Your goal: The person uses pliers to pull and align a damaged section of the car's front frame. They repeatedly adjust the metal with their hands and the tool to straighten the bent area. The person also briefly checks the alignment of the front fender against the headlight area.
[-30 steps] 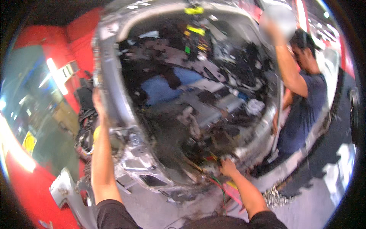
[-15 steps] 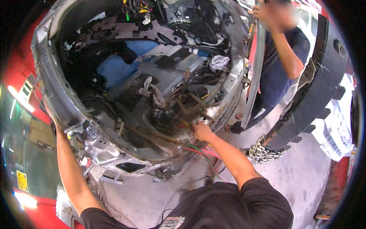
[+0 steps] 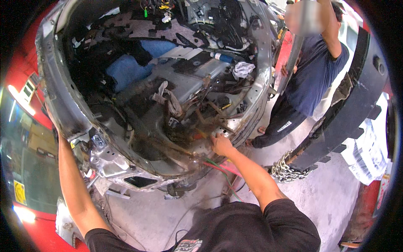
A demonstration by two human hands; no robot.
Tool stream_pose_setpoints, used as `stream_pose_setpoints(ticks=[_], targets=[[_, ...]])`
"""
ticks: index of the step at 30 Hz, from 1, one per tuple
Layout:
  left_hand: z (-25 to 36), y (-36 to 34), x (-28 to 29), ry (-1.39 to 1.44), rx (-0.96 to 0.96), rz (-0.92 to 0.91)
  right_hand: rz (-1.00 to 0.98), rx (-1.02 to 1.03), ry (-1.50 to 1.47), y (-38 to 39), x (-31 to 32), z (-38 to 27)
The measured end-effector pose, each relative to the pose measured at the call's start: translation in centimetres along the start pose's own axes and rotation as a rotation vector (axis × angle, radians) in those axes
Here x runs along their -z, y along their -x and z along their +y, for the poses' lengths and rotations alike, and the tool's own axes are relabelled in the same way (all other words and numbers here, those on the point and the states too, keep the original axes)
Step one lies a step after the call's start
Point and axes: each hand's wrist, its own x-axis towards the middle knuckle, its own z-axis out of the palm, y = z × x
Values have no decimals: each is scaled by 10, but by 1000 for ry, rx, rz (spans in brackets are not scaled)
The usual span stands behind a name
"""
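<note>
A stripped car body [image 3: 69,113] with a bare, open interior fills the middle of the view. Along its left flank reaches my left hand [image 3: 52,119], pressed to the outer panel; its fingers are mostly hidden by the metal. My right hand [image 3: 221,144] grips the near rear sill [image 3: 235,128], fingers bent over the edge. Rusty, blurred metal pieces lie just beyond those fingers. Red and green hoses [image 3: 218,165] hang over the sill close to that hand. A crumpled rag [image 3: 170,101] lies on the floor pan ahead of it.
At right, a person [image 3: 312,80] holds a long grey strip [image 3: 292,63] upright. Nearer stands a black bumper-like panel [image 3: 336,122] with a silver chain [image 3: 287,169] around its lower end. A red car [image 3: 31,218] is on the left. Inside the body lie a blue canister [image 3: 222,57] and white cloth [image 3: 243,70].
The person at right has raised an arm higher, and the grey strip has shifted up and right. My hands stay at the same places on the car body.
</note>
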Motion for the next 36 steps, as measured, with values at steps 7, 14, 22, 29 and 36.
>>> stream_pose_setpoints(ticks=[7,14,22,29,36], targets=[[9,2,-8,121,52,-7,-55,3,-112,2,13,-2],[15,7,-15,210,82,-41,-38,6,-120,11,11,0],[-2,-2,-5,-156,-128,-57,-102,-26,-123,13,15,-3],[-6,-1,0,104,70,22,-78,-2,-80,9,7,1],[-1,-6,0,-96,-63,-4,-64,9,-81,11,9,-1]])
